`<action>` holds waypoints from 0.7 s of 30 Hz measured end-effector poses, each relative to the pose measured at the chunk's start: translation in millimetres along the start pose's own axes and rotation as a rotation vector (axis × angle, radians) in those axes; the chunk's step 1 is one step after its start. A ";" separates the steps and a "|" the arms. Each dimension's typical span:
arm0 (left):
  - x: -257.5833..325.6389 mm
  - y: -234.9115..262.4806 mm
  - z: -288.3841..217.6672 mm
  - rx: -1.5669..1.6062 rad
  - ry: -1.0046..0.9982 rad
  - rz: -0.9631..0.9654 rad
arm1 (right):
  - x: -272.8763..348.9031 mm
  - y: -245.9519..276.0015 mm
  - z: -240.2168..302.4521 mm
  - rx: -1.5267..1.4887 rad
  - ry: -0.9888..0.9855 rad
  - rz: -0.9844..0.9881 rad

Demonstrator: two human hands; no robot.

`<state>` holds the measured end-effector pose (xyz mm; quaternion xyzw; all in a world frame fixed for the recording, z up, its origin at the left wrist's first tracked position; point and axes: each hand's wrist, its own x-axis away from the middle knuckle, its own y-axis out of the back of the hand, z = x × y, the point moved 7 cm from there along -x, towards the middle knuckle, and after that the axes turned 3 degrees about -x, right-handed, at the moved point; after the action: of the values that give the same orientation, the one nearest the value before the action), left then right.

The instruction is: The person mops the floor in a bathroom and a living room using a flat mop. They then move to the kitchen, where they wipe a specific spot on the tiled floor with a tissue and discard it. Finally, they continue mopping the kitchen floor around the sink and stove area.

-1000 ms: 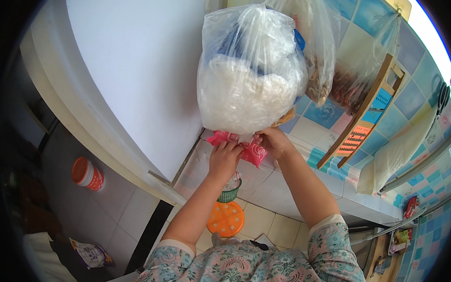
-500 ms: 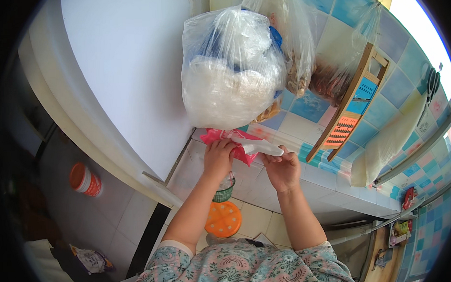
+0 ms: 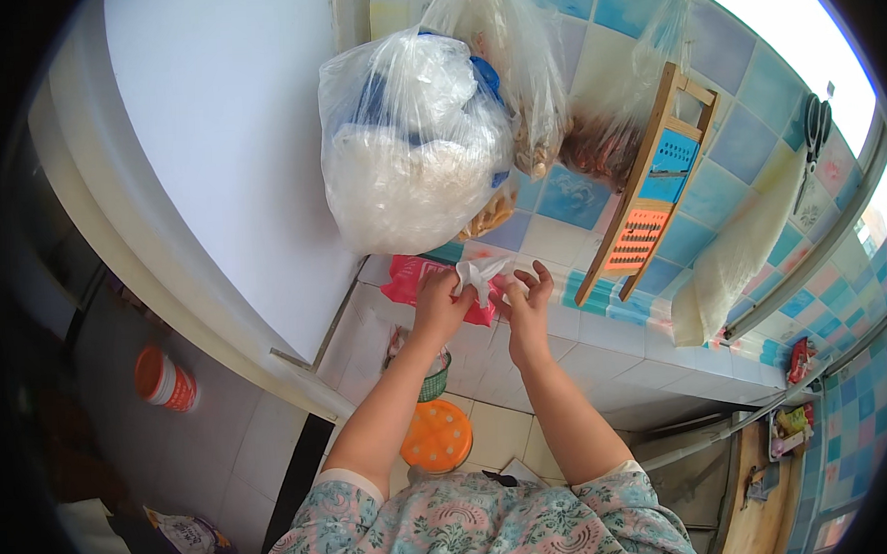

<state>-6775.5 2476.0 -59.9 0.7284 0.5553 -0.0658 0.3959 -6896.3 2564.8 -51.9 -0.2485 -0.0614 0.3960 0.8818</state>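
Observation:
A pink soft pack [image 3: 404, 278], which looks like a tissue pack, lies on the tiled ledge below the hanging plastic bags. My left hand [image 3: 439, 304] is over it, thumb and fingers closed on a crumpled white tissue [image 3: 481, 274]. Just right of the tissue is my right hand [image 3: 526, 318], its fingers curved and spread apart. I see nothing gripped in it, though its fingertips are close to the tissue's edge. Part of the pack is hidden behind my left hand and the tissue.
A big clear bag stuffed with plastic bags [image 3: 415, 171] hangs above my hands. To the right, a wooden grater [image 3: 646, 187] and scissors [image 3: 816, 132] hang on the tiled wall. Below are a green basket [image 3: 435, 383] and an orange stool [image 3: 437, 436]; a bucket [image 3: 166, 379] stands left.
The white tissue, stretched between both hands before, is now bunched up at my left hand. My right hand has let go and its fingers have spread. The view has shifted slightly.

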 end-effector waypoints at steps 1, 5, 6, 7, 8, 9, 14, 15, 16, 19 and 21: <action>3.9 5.2 -8.5 -0.078 -0.046 -0.036 | 5.4 -6.6 6.8 0.245 0.208 0.077; 4.1 -0.8 -13.5 -0.109 -0.163 -0.118 | -7.4 -16.0 2.5 0.741 0.331 0.223; 1.5 -0.2 -14.4 -0.059 -0.147 -0.124 | -20.1 -2.1 -5.4 0.598 0.198 0.170; 0.6 0.5 -10.7 -0.015 -0.123 -0.129 | -31.1 9.6 -17.4 0.449 0.061 0.124; 0.2 0.7 -5.8 -0.031 -0.099 -0.107 | -37.0 19.4 -26.0 0.300 -0.074 0.077; 0.3 2.6 4.3 -0.053 -0.071 -0.085 | -37.7 21.3 -17.5 0.199 -0.016 0.040; -1.7 4.4 13.6 -0.233 -0.107 -0.099 | -25.6 36.8 18.6 -0.074 -0.033 -0.153; -2.1 2.1 12.5 -0.266 -0.124 -0.104 | -22.3 37.5 24.2 -0.098 -0.018 -0.164; -2.3 -0.7 11.7 -0.298 -0.143 -0.108 | -18.2 38.5 30.3 -0.122 -0.003 -0.176; -2.8 -11.4 14.0 -0.308 -0.154 -0.094 | -4.7 42.4 39.2 -0.275 0.045 -0.190; -3.0 -15.5 25.6 -0.296 -0.159 -0.112 | -0.6 49.7 48.0 -0.384 0.084 -0.251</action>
<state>-6781.1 2458.2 -83.4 0.6225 0.5657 -0.0625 0.5372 -6944.6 2611.0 -34.4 -0.4184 -0.1291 0.2534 0.8626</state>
